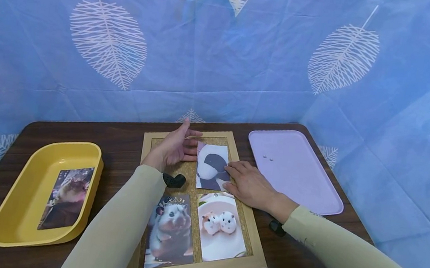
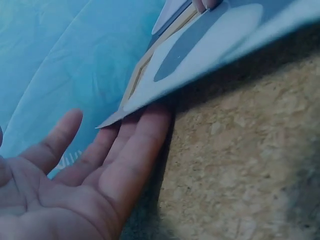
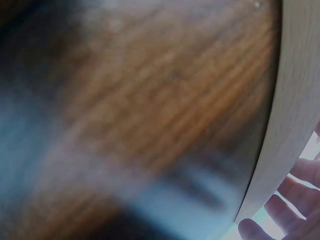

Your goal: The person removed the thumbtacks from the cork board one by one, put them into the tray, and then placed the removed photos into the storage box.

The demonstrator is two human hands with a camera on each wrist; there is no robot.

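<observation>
Photo point(image 1: 212, 166) steadied on cork board point(image 1: 186, 172): left hand point(image 1: 176, 147) fingers straight, slid under edge; right hand point(image 1: 247, 183) fingers flat, together, pressing opposite edge.

My sleeves point(image 1: 119, 224) are pale beige. At centre frame lies a grey-and-white photo point(image 1: 213, 166) on speckled tan cork board point(image 1: 190, 184) with a light wood frame. Lower centre, two hamster photos point(image 1: 197, 228), grey-white and orange-white. A yellow tray point(image 1: 15, 200) sits lower left, a lilac tray point(image 1: 304, 182) right. The surface point(image 1: 119, 141) is dark brown wood; the backdrop point(image 1: 224, 43) is blue with white leaves.
</observation>
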